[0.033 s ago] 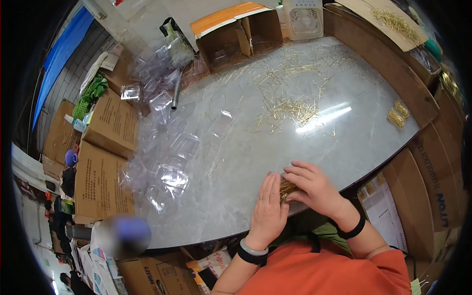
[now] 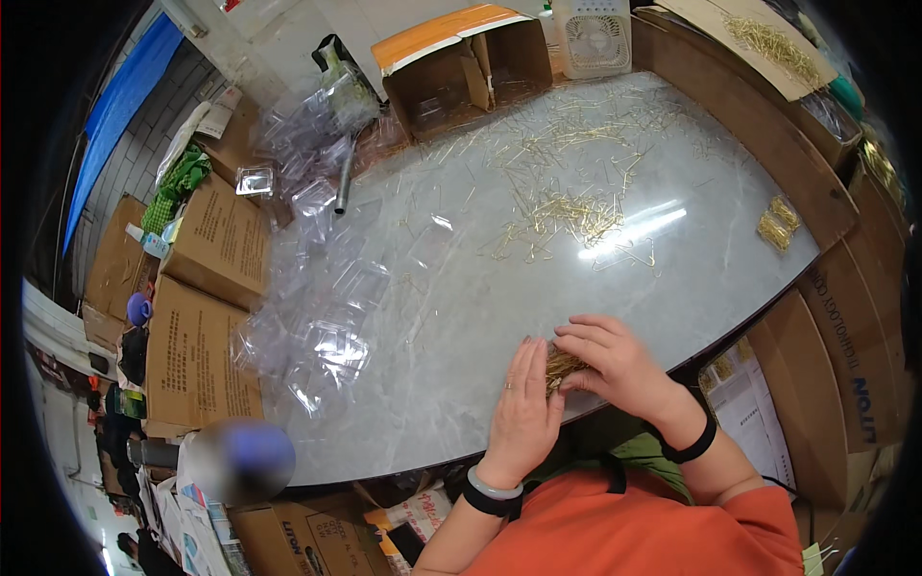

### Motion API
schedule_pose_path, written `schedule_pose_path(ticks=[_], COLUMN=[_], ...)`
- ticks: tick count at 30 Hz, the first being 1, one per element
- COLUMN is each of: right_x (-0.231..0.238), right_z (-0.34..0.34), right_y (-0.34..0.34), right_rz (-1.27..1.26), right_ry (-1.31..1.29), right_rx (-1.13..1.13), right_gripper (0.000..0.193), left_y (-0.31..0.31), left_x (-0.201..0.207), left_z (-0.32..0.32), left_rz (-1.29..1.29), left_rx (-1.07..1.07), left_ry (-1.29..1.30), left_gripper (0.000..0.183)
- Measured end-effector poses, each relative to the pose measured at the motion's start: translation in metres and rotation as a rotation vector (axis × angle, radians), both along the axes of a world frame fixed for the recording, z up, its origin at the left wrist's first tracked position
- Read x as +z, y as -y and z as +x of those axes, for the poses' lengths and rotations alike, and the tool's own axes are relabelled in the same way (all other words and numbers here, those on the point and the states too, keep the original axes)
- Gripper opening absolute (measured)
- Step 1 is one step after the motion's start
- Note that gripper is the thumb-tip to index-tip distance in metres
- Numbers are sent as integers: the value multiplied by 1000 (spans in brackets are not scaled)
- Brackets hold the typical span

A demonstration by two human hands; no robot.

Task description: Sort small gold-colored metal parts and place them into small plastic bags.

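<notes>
A thick bundle of gold wire hooks [image 2: 560, 369] is held between my two hands near the table's front edge. My left hand [image 2: 525, 408] presses its left side, the fingers straight and close together. From the right, my right hand [image 2: 618, 372] curves over the bundle, its thumb on the near side and its fingers across the far side. Much of the bundle is hidden by the hands. Beyond them lies a loose heap of gold wire hooks [image 2: 576, 219], with more strewn farther back. Two small packs of gold hooks [image 2: 778, 224] rest at the right edge.
Clear plastic clamshell boxes [image 2: 336, 288] pile up on the left, near a dark metal tube [image 2: 344, 182]. An orange-topped cardboard box [image 2: 451, 48] and a white fan [image 2: 594, 38] stand at the back. Cardboard walls [image 2: 740, 134] border the right side; brown cartons [image 2: 206, 355] border the left.
My right hand has shifted very slightly on the bundle. Otherwise nothing visibly differs.
</notes>
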State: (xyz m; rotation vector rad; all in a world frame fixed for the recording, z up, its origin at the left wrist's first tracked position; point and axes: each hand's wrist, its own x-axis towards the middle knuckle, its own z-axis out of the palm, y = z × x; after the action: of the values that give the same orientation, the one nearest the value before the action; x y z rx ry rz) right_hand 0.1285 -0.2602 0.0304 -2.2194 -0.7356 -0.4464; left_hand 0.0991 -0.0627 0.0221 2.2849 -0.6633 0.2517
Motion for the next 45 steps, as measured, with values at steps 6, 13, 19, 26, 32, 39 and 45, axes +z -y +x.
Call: schedule_pose_path(ticks=[6,13,19,26,32,39,45], right_x=[13,14,8,9,-16,-14,0], right_z=[17,6,23,9,-34,-46,-42], right_y=[14,15,23,11,-3,-7,-33], right_rz=[-222,-121,-84,-213,-200,-298,-310], right_ry=[154,82,34,228,153,99,31], right_rx=[132,112,201,26,-140,-179,-301], right_gripper=[41,42,38,25,45,64,71], left_y=[1,4,6,8,9,4,-4], left_x=[2,3,5,4,-3,0,-1], left_z=[1,0,-1,-2,-1,-1,-3], left_rz=[44,81,120,156,225,147,-68], left_rx=[-21,7,2,35,29,-5,-83], left_ry=[19,15,22,55,136,104,-63], left_gripper=[59,53,51,51,53,57,79])
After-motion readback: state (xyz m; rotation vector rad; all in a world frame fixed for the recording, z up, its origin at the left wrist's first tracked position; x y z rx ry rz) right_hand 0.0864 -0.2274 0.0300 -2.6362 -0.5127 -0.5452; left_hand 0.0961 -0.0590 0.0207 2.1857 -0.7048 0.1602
